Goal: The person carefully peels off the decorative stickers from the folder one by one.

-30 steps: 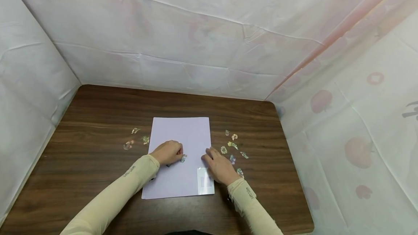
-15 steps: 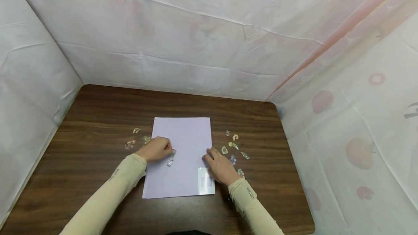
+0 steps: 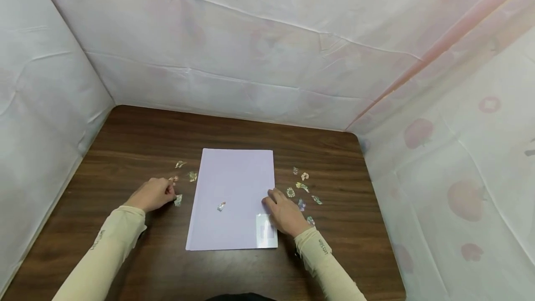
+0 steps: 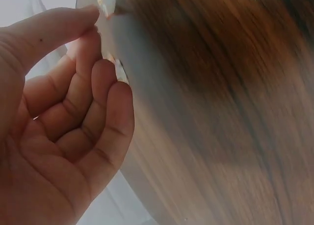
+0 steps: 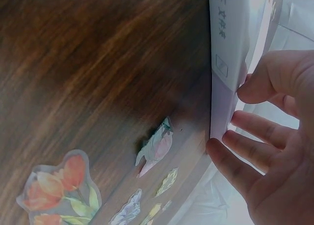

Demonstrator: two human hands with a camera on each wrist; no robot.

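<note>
My left hand (image 3: 153, 194) is over the table, left of a pale purple file folder (image 3: 238, 175). Thumb and forefinger come together on a small sticker (image 3: 178, 200), whose edge pokes out past the fingertips in the left wrist view. Another little sticker (image 3: 221, 206) lies on the folder's cover. At the folder's right edge rests my right hand (image 3: 286, 212); the right wrist view has its fingertips along the spine (image 5: 228, 43), fingers fairly straight.
Several flower stickers lie right of the folder, among them a yellow one (image 3: 302, 186) and an orange tulip one (image 5: 64, 185). More stickers, including a greenish one (image 3: 192, 176), are scattered on the left. White cloth walls (image 3: 234, 36) enclose the wooden table (image 3: 146, 136).
My left hand has moved left off the folder onto the table side, carrying a sticker with it. One sticker stays behind on the cover. The right hand keeps its place.
</note>
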